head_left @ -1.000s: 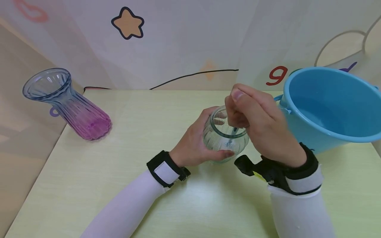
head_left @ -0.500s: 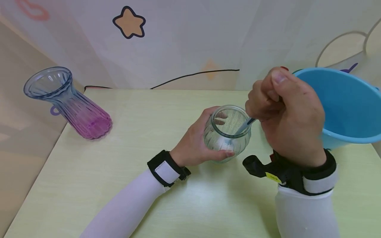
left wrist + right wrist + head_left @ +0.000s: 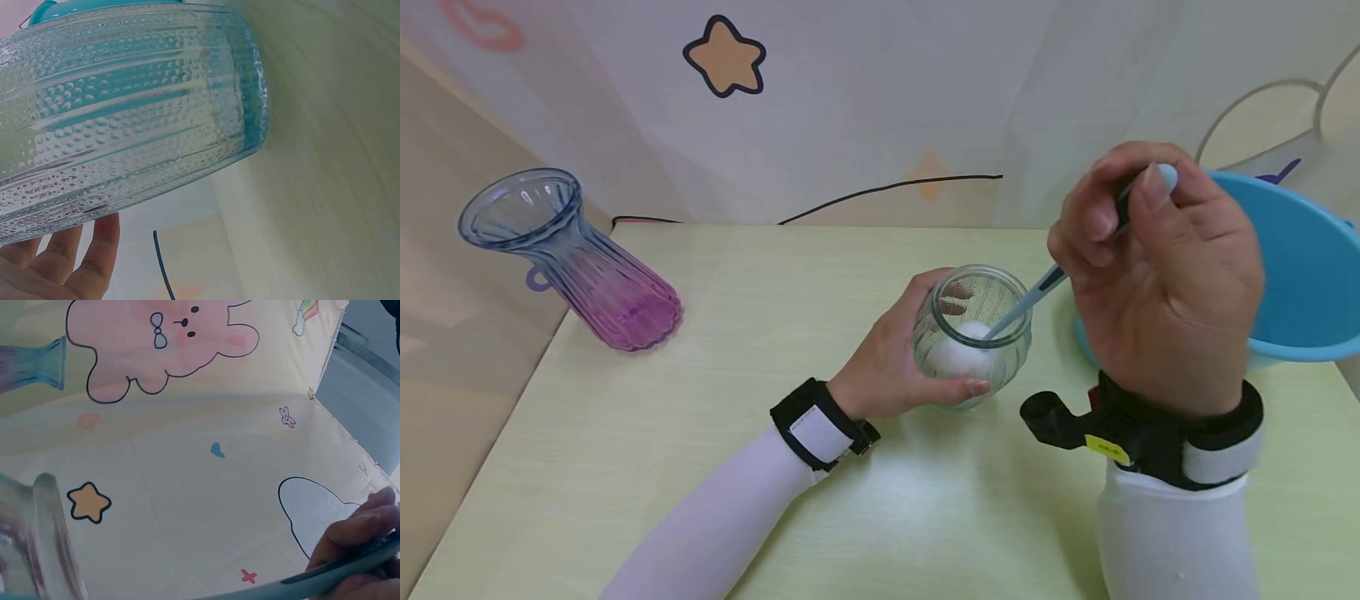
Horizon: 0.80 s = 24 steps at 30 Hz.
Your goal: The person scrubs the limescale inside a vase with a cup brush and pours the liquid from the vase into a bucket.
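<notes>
My left hand (image 3: 891, 362) grips a clear ribbed glass jar (image 3: 1003, 371), thumb across the near side and fingers behind it. The jar stands upright near the middle of the table. In my right hand (image 3: 1172, 300) is a bottle brush (image 3: 1036, 294) with a blue and dark handle, pinched between thumb and fingers. Its handle slants over the rim, and its round white head lies inside the jar. Dimpled glass of the jar (image 3: 137, 112) fills much of the left wrist view, with fingertips (image 3: 103, 240) below it. The right wrist view shows the brush handle (image 3: 319, 581) running past my fingers.
A light-blue bucket (image 3: 1303, 267) stands at the back right, partly hidden by my right hand. At the left is a ribbed vase (image 3: 617, 296), blue at the mouth and pink at the base. A printed cloth backdrop (image 3: 865, 108) rises behind the table (image 3: 760, 308).
My right hand has moved right and up from over the jar's mouth, its fingers loosening along the handle. More of the brush handle and its white head show. The left hand keeps still.
</notes>
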Each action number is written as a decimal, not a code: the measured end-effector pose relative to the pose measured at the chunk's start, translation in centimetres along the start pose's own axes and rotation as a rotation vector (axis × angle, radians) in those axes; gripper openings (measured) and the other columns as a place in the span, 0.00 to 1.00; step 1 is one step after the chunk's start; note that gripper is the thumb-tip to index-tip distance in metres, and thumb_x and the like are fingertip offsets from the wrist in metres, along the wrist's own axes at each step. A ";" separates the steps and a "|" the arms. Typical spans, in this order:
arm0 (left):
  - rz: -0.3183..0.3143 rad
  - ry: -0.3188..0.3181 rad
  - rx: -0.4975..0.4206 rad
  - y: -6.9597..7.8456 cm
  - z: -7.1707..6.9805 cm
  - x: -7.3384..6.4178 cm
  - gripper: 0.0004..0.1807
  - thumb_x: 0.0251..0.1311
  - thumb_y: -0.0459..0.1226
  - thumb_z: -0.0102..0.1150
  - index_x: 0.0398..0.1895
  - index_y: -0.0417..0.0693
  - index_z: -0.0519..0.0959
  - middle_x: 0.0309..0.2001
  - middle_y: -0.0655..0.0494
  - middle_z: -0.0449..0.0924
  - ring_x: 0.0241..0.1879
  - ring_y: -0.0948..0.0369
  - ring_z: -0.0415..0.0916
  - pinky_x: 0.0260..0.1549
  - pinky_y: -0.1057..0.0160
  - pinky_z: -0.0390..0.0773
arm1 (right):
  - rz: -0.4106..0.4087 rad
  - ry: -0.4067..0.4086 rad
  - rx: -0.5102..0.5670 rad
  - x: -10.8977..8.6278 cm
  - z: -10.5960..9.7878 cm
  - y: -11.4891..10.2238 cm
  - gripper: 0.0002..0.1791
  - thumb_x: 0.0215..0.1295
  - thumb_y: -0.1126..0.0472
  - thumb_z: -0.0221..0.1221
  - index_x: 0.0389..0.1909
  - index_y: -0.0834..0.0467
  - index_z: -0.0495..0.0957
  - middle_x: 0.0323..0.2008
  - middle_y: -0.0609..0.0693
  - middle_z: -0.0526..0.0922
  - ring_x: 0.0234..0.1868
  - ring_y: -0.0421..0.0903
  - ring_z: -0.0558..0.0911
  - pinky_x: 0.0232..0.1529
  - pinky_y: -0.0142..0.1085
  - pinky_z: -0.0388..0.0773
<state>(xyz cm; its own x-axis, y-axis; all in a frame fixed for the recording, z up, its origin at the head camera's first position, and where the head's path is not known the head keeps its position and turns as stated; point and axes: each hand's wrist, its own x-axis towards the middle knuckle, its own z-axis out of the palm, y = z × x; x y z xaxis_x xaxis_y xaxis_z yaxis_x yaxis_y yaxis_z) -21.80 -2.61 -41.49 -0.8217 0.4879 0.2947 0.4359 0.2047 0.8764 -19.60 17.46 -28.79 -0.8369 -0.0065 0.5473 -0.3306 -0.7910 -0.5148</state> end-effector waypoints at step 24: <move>0.003 -0.003 0.018 0.0 0.0 0.0 0.57 0.44 0.44 0.83 0.76 0.67 0.56 0.63 0.56 0.76 0.59 0.57 0.76 0.56 0.56 0.80 | 0.151 -0.163 -0.383 0.2 0.1 2.7 0.11 0.79 0.59 0.50 0.42 0.64 0.72 0.21 0.51 0.59 0.19 0.44 0.55 0.19 0.39 0.49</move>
<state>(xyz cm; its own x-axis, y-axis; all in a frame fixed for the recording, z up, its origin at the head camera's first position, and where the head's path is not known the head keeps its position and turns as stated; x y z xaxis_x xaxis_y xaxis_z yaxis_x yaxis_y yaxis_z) -21.83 -2.60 -41.53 -0.8193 0.4909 0.2963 0.4449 0.2184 0.8685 -20.61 15.27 -30.02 -0.8187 -0.2252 0.5282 -0.3732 -0.4905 -0.7875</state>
